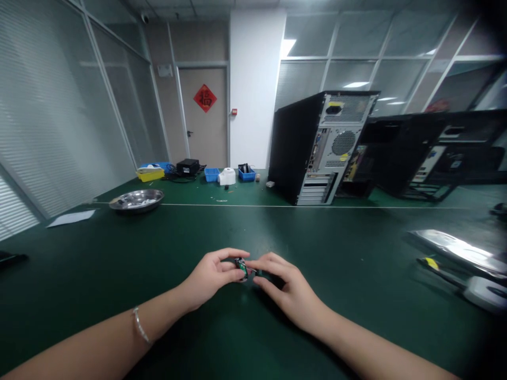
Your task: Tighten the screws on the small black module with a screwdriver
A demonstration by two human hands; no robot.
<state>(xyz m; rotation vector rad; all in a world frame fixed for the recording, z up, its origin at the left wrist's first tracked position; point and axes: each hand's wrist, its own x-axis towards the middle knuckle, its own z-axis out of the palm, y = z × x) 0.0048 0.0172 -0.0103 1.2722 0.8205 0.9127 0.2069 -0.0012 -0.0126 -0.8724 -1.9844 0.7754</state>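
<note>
Part (pixel 242 269) in hand, pinching it, small and partly green, between thumb and fingers of the left hand (pixel 214 275), over or resting on the green table (pixel 190 338), while holding bent fingers of the right hand (pixel 295 289) at its right side, not showing clearly whether pinching.

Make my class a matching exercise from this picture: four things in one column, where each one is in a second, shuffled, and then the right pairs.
Things
1. Small part
2. Bracelet
3. Bowl
4. Red sign

Places
A. On the door
B. On the green table, near the paper
C. In the fingers of the left hand
D. Around the left forearm, near the wrist

Right pairs: 1-C, 2-D, 3-B, 4-A
</note>
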